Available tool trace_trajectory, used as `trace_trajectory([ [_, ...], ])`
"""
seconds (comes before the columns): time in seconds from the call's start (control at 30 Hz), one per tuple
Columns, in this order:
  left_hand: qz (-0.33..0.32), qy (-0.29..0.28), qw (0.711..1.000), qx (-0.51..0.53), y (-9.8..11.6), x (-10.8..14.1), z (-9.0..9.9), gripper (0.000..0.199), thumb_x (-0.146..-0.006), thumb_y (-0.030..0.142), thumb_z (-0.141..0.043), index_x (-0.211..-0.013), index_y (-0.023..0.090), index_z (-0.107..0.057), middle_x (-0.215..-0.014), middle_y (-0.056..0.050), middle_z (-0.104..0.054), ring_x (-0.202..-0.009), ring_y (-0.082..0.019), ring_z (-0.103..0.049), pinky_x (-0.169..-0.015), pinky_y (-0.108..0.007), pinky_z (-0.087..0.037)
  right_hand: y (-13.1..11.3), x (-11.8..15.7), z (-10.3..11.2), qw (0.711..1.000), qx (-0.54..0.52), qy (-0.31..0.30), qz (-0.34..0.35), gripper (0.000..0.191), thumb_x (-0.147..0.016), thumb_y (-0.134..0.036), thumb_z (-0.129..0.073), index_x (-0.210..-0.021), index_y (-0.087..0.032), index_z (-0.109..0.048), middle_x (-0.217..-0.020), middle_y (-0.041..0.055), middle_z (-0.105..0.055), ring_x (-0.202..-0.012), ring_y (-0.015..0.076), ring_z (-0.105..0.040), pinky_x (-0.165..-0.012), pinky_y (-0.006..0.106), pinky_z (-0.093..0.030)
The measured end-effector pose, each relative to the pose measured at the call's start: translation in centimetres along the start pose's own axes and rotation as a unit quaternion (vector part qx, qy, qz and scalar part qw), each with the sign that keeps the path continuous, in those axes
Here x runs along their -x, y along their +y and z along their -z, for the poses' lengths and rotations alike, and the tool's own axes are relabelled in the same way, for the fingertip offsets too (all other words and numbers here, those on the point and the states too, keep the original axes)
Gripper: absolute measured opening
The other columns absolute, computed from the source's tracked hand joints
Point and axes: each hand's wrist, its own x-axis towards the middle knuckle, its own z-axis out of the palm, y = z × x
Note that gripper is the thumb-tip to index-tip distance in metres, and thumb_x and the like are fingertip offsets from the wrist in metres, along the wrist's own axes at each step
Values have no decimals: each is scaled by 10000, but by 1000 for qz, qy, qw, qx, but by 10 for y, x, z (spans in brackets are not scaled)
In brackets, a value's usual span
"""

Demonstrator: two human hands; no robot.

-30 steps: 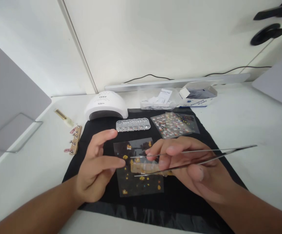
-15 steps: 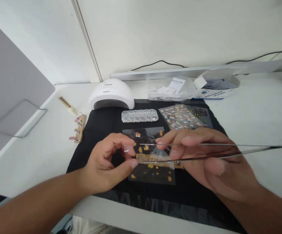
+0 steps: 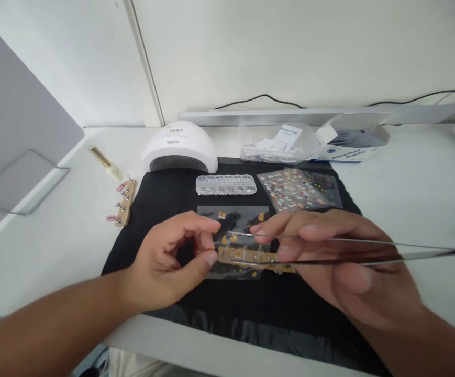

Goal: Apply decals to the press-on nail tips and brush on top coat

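Note:
My left hand (image 3: 168, 262) curls its thumb and fingers at the left end of a small wooden stand (image 3: 268, 257) that carries clear nail tips, and seems to grip that end. Some of those fingertips are hidden. My right hand (image 3: 345, 256) holds long metal tweezers (image 3: 384, 256), their two tips apart and pointing left above the stand. Around the stand shows a clear sticker sheet (image 3: 237, 211) with small orange and yellow figures. The stand's right end is partly hidden by my right fingers.
A white nail lamp (image 3: 184, 139) stands behind the black mat (image 3: 160, 196). Nearby are a compartment case (image 3: 226, 185), more sticker sheets (image 3: 290, 191), a clear tub (image 3: 276, 144) and an alcohol pad box (image 3: 353, 152). At left lie another wooden stand (image 3: 126, 204) and a gold-handled bottle (image 3: 103, 159).
My left hand and the wooden stand have shifted slightly left and away from me. Less of the sticker sheet shows in front of the stand. The tweezers remain in my right hand, tips apart.

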Motion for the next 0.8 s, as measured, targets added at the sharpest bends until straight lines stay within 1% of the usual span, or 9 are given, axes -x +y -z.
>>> trace_trajectory([
  [0.17, -9, 0, 1000, -10, 1, 1, 1, 499, -853, -44, -636, -1243, 265, -678, -812, 13, -594, -685, -107, -580, -670, -203, -546, 0, 2, -1, 999, 35, -14, 17, 237, -892, -451, -775, -1102, -350, -815, -818, 25, -806, -950, 254, -763, -888, 422, -645],
  [0.27, -3, 7, 1000, -2, 0, 1, 0, 456, -863, -16, -654, -1232, 249, -689, -807, 7, -604, -678, -111, -590, -669, -210, -552, 0, 2, 0, 997, 45, -38, 40, 268, -900, -439, -769, -1144, -334, -805, -840, 37, -807, -946, 253, -754, -891, 425, -639],
  [0.37, 6, 14, 1000, 17, 0, 1, 0, 423, -864, -3, -670, -1210, 237, -706, -808, 6, -612, -676, -104, -595, -663, -196, -553, 1, 2, 2, 996, 35, -54, 59, 297, -888, -414, -788, -1161, -297, -803, -848, 41, -811, -961, 245, -758, -903, 403, -639],
  [0.5, 36, 29, 997, 60, 1, 2, 0, 440, -859, -22, -677, -1195, 259, -711, -818, 16, -614, -657, -82, -589, -608, -147, -545, 2, 0, 1, 997, 26, -43, 64, 278, -891, -398, -785, -1138, -272, -810, -848, 39, -813, -975, 247, -766, -903, 399, -652],
  [0.63, 71, 54, 992, 87, 0, 1, 2, 351, -890, 11, -692, -1141, 253, -726, -809, 20, -625, -613, -67, -599, -539, -119, -536, 4, -1, 1, 998, 22, -34, 56, 274, -886, -399, -790, -1131, -279, -813, -841, 43, -815, -983, 259, -776, -876, 411, -668],
  [0.8, 63, 86, 991, 84, -1, -4, 3, 188, -892, 87, -745, -1028, 217, -744, -792, 20, -636, -568, -65, -614, -517, -137, -549, 5, 0, 2, 998, 30, -27, 54, 262, -890, -380, -792, -1133, -284, -812, -858, 22, -820, -1011, 237, -780, -934, 378, -657],
])
